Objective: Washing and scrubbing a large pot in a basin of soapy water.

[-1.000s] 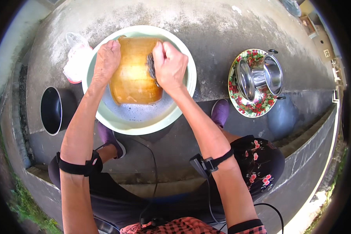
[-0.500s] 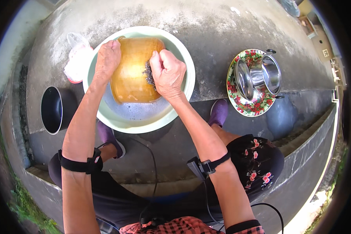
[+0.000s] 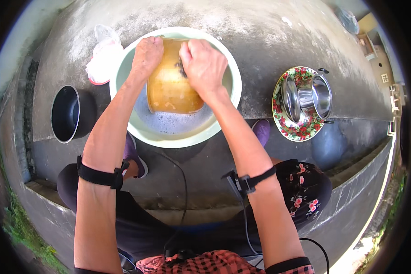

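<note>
An amber-coloured pot [image 3: 173,93] lies tilted in a pale green basin [image 3: 236,84] with sudsy water [image 3: 173,125] in it. My left hand [image 3: 147,55] is closed on the pot's far left edge. Against the pot's right side, my right hand [image 3: 205,66] is closed round a dark scouring pad [image 3: 181,70], mostly hidden by the fingers and pressed to the surface. The pot's far end is partly covered by both hands.
A black pot [image 3: 66,114] lies on its side at the left, near a white plastic bag [image 3: 104,59]. At the right, a floral tray [image 3: 283,125] holds a steel pot [image 3: 322,97] and a lid [image 3: 291,99]. A cable [image 3: 186,192] runs between my legs.
My right hand has moved up along the pot with the scouring pad. The pot sits more upright in view, and the whole scene has shifted slightly as the view moved.
</note>
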{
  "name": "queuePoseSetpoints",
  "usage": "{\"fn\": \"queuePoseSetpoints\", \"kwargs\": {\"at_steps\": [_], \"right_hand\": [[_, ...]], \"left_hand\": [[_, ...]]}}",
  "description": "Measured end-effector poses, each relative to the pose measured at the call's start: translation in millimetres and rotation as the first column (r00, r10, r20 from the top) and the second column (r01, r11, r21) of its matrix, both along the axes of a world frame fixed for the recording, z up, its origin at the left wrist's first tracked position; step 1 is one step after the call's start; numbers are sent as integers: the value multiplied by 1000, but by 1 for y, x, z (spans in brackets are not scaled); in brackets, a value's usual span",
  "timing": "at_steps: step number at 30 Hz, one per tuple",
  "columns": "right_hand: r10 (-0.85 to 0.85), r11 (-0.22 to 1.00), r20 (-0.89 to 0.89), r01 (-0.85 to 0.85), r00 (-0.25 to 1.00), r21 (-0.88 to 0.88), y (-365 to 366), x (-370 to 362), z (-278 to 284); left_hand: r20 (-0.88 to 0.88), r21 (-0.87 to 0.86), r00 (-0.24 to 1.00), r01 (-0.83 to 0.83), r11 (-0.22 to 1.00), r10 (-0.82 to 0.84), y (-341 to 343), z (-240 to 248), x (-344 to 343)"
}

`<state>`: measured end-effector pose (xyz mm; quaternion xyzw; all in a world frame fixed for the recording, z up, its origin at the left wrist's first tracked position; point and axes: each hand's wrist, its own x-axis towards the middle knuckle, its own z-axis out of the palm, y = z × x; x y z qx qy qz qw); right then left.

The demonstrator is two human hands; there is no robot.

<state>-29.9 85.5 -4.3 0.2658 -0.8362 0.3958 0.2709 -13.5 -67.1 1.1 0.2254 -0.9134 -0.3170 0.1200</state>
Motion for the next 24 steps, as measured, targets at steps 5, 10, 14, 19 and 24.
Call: {"fn": "queuePoseSetpoints", "kwargs": {"at_steps": [5,10,14,19,24], "right_hand": [[190,982,-191,-187,963,37,19,42,-8],[31,959,130,-66,991,275,-4,-21,15],[-114,926,184,37,976,376,-25,-30,21],[202,944,-136,-156,970,292,-28,69,1],[356,888,-90,-307,930,342,-16,63,4]], "left_hand": [[41,213,998,39,976,-48,7,0,-3],[45,230,956,272,934,-289,-10,-18,-14],[105,398,976,136,907,-192,-7,-19,-23],[29,554,987,115,825,-157,-5,-11,-22],[82,556,996,-19,831,-32,-3,-7,-15]]}}
